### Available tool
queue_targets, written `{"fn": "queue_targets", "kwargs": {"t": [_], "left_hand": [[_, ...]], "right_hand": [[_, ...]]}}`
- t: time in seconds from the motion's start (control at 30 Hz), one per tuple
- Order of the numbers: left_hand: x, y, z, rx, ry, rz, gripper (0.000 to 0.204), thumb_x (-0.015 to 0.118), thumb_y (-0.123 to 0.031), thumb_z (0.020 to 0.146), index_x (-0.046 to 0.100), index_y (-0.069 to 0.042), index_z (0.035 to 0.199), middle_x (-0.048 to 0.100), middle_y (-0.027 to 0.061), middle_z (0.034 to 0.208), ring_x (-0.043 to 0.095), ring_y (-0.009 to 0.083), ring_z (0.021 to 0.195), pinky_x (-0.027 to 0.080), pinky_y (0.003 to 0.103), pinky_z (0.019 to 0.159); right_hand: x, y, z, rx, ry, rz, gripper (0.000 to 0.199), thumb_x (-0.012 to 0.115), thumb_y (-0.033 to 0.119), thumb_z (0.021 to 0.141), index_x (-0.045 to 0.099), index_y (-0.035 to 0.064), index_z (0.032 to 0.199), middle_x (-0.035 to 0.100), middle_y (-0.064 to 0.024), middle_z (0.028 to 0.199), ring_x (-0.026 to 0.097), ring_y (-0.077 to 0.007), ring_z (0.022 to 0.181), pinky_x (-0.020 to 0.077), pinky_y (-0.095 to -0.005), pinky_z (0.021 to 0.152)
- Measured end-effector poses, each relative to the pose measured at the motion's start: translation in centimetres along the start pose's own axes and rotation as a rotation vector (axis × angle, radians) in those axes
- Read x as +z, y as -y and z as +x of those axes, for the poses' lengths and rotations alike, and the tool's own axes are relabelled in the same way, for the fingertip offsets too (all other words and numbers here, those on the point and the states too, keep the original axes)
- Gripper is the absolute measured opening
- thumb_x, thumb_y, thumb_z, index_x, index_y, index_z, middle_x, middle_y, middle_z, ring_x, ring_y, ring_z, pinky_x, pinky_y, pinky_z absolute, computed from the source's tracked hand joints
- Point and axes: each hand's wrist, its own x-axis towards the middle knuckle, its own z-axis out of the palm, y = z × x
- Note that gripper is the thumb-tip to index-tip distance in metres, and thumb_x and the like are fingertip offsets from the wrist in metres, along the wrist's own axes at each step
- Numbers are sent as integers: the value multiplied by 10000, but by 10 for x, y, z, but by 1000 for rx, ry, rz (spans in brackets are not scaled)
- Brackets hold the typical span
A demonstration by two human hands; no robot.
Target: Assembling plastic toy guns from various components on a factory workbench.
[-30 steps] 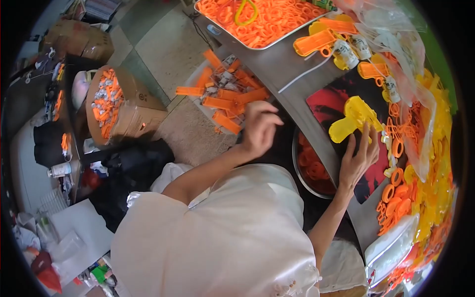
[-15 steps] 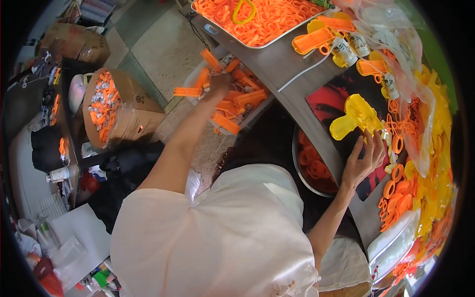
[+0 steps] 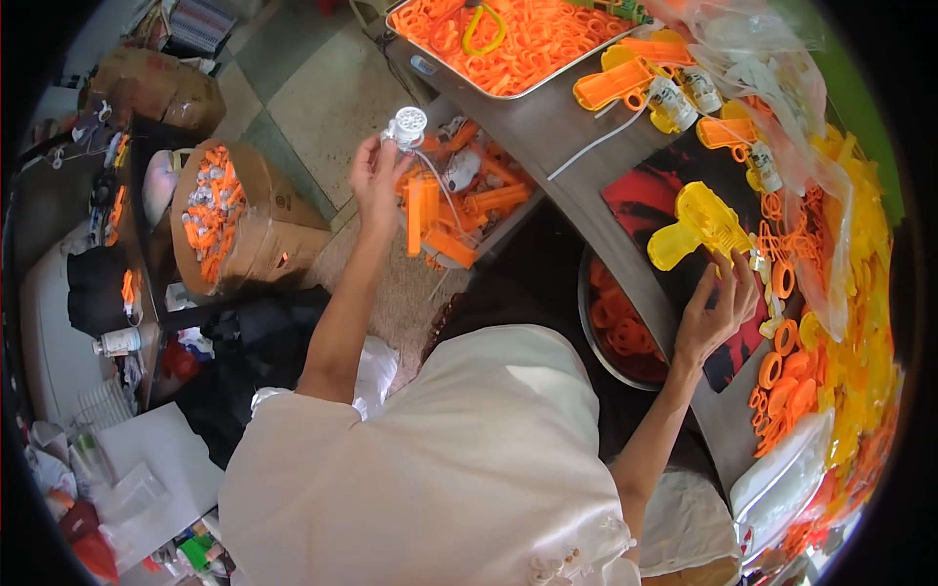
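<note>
My left hand (image 3: pixel 379 181) is raised beside a grey bin (image 3: pixel 503 222), its fingers closed on a white cylindrical part (image 3: pixel 407 125) with a round, perforated end. A thin white wire trails from this part down over the orange pieces (image 3: pixel 495 198) in the bin. On a black-and-red mat (image 3: pixel 640 200) lies a yellow gun-shaped plastic shell half (image 3: pixel 696 227), its ribbed inside facing up. My right hand (image 3: pixel 718 313) has its fingertips bent on the shell's near right end; the thumb's grip is partly hidden.
A metal tray (image 3: pixel 508 95) of orange rings sits at the table's far end. Yellow-and-orange assemblies (image 3: pixel 674 103) lie beside it. Orange rings (image 3: pixel 785 337) and yellow parts (image 3: pixel 860 322) pile along the right. A metal bowl (image 3: pixel 586 322) stands below the table edge; a cardboard box (image 3: pixel 278 230) stands left.
My left hand has come up out of the grey bin, bringing the white cylindrical part and its wire with it. My right hand stays at the yellow shell half.
</note>
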Motion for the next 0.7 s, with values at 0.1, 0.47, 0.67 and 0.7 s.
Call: {"fn": "queue_targets", "kwargs": {"t": [0.1,0.47,0.67,0.7], "left_hand": [[0,7,1,-110,35,-287,249,560,-154,999,533,3,1190,600,113,1168,623,207,1059,548,373,952],[21,22,1,-211,221,-246,276,492,-230,1031,484,-5,1190,586,166,1166,624,284,1079,544,426,967],[46,-33,-34,-141,508,-430,276,436,-167,1041,482,6,1250,605,156,1175,651,281,1035,561,455,930],[54,-38,-41,-141,581,-494,290,459,-160,1028,480,5,1265,606,159,1173,650,289,1041,565,463,921]], "right_hand": [[0,2,-1,-1,49,11,213,671,67,883,706,106,1090,643,-61,1189,565,-256,1138,384,-394,1014],[-6,11,2,-116,-63,62,230,674,-10,847,706,71,1060,671,-60,1113,602,-258,1073,417,-379,977],[-2,110,24,-156,191,511,249,691,-12,790,695,34,1035,666,-109,1047,610,-267,952,448,-381,861],[5,124,24,-78,235,621,219,682,11,817,693,23,1035,664,-117,1040,606,-273,945,454,-381,847]]}}
